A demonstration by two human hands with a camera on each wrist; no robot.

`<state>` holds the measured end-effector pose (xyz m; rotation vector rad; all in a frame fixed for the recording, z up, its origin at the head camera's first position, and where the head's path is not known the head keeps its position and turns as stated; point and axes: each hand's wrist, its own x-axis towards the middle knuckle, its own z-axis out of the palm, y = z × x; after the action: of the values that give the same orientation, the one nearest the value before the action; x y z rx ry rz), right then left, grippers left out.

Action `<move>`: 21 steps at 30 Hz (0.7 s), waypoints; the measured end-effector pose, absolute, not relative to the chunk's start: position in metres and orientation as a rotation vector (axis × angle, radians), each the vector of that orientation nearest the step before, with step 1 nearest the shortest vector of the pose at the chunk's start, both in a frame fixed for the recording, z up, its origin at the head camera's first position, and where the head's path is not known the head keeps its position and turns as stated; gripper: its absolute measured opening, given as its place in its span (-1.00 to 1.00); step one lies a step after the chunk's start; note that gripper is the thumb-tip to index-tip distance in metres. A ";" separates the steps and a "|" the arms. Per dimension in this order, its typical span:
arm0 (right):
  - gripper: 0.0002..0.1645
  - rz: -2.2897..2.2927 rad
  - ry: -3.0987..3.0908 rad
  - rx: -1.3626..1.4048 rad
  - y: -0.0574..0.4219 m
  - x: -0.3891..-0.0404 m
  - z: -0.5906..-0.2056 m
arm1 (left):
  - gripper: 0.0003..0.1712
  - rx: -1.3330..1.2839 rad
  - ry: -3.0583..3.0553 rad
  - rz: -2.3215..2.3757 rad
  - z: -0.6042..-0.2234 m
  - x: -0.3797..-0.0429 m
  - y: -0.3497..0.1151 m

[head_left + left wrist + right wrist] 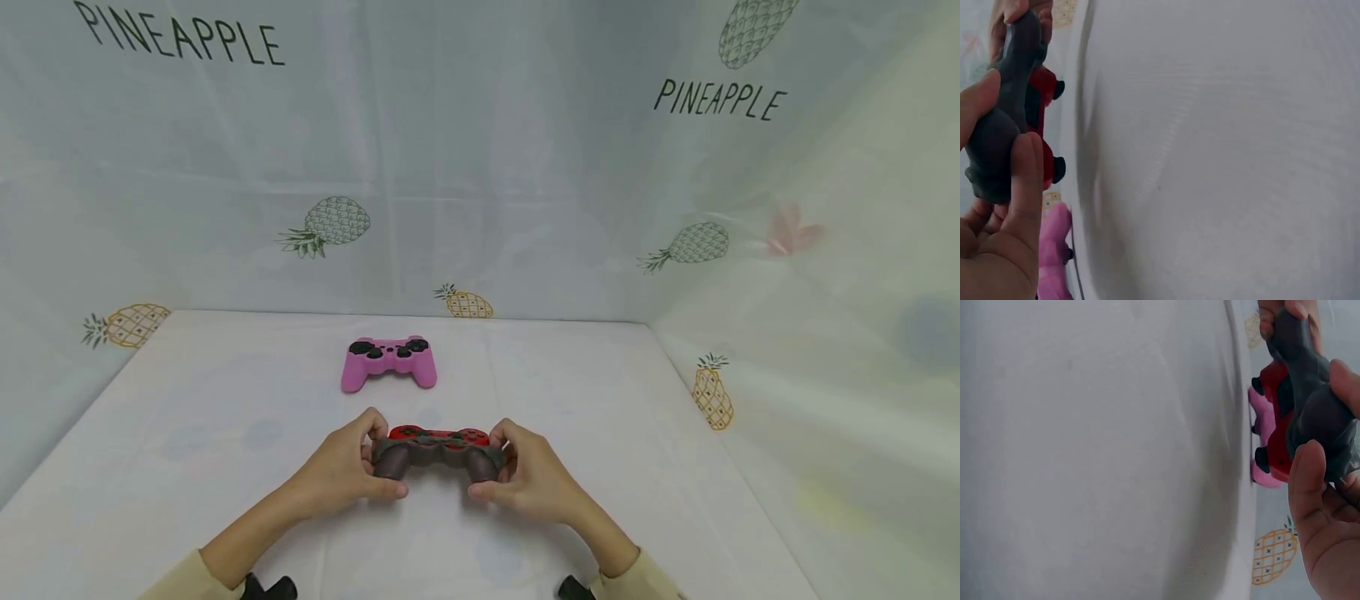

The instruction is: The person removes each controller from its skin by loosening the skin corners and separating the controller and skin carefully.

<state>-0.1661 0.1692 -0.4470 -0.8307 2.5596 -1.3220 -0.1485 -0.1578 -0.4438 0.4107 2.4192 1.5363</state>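
Observation:
Both hands hold one red and dark grey game controller (429,451) over the white table. The left hand (333,473) grips its left end, and the right hand (542,477) its right end. Both thumbs lie along the near side, beside the handles, while other fingers curl round the ends. The red face with its buttons shows along the top in the head view, and the grey handles point toward me. In both wrist views the grey shell fills much of the grasp, with two dark sticks standing out from the red face.
Beyond the hands, a pink game controller (358,372) lies on the white table (225,400) with its black buttons up. A cloth (480,150) printed with pineapples hangs behind and at the sides. Dark devices (279,588) sit at both wrists.

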 end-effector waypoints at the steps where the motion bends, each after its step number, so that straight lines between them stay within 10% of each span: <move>1: -0.38 -1.308 2.560 -0.827 0.169 -0.167 -0.447 | -0.18 0.396 2.425 1.528 -0.445 -0.149 -0.158; 21: -0.38 -1.247 2.605 -0.746 0.166 -0.182 -0.445 | -0.12 0.341 2.456 1.492 -0.441 -0.167 -0.154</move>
<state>-0.1817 0.1659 -0.4452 -0.7458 2.6048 -1.2472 -0.1673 -0.1540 -0.4409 0.3412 2.4559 1.4920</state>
